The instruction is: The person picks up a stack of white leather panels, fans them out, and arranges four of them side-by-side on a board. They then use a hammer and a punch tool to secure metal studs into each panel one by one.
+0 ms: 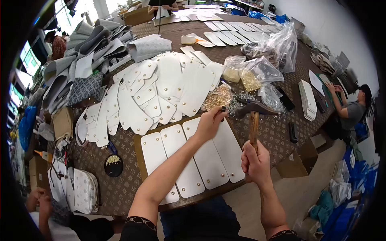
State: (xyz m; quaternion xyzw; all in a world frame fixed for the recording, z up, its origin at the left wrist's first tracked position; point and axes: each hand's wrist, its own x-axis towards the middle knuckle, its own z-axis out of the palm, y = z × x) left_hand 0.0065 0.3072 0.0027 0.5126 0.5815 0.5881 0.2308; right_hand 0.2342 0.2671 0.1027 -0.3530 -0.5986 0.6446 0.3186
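My right hand is wrapped round the wooden handle of a hammer, its dark head raised above a heap of small silver metal pieces. With its fingers pinched, my left hand grips a short dark metal punch over the far edge of the work board. Under my left forearm, several long white panels lie side by side on a brown board. Brass-coloured studs show at their ends. Close to my left hand is a pile of copper- and gold-coloured studs.
A large heap of studded white panels spreads across the patterned table. Clear bags of gold pieces stand behind the studs. A black dish sits at left, near a white bag. Other people sit or stand around the table.
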